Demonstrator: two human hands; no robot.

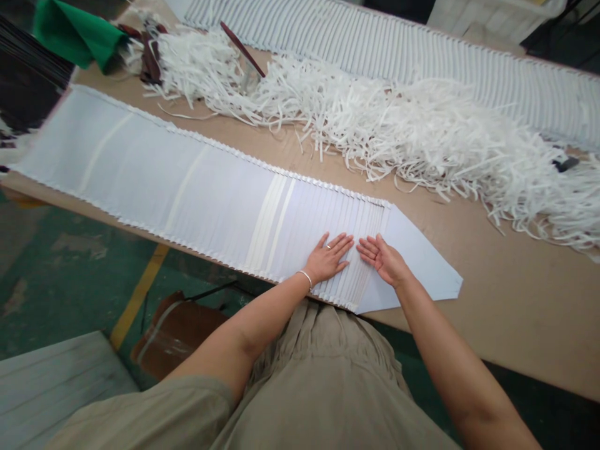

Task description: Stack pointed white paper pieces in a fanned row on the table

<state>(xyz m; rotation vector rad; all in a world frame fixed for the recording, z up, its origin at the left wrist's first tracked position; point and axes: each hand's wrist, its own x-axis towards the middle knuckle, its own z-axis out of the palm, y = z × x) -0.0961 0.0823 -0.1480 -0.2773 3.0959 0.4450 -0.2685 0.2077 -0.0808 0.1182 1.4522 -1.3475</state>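
Observation:
A long white sheet (154,169) with folded, notched edges lies across the table, its right part lined with close, narrow pleats. My left hand (330,257) rests flat on the pleated part, fingers stretched toward the right; a ring and a bracelet are on it. Just to its right, my right hand (382,257) is turned on its side with the fingers extended and nothing in them. It hovers at or touches the last pleats; which of the two I cannot tell. Beyond the pleats the sheet ends in a plain tapered flap (422,262).
A heap of loose white strips (328,106) runs behind the sheet, with a dark red stick-like tool (241,47) in it. Farther back lies another pleated sheet (375,44). Green cloth (77,37) sits at the far left corner. A brown stool (180,325) stands below the table's edge.

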